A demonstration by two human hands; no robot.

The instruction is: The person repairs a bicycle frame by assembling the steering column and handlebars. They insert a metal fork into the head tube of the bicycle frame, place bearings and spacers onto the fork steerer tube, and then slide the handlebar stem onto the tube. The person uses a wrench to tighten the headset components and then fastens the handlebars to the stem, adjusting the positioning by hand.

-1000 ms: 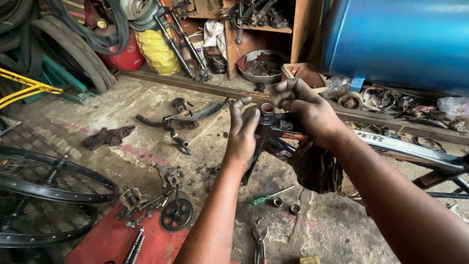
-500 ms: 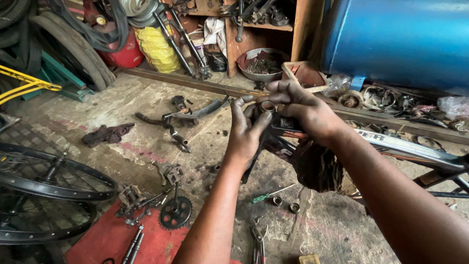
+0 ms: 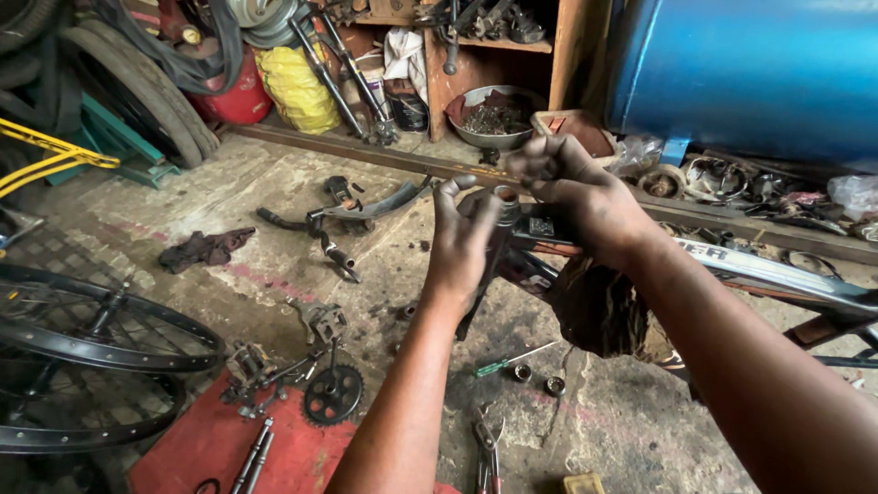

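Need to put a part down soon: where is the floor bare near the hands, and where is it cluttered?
Bare concrete lies between the dark rag and the curved metal piece, and right of the green-handled screwdriver toward the frame tube. Crowded: the red mat with its chainring, and around the pliers. Both left hand and right hand grip the head tube.

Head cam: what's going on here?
A person works on a bicycle frame over a workshop floor. The left hand wraps the dark head tube, and the right hand pinches at its top end. A green screwdriver, pliers, a chainring and a wheel lie below.
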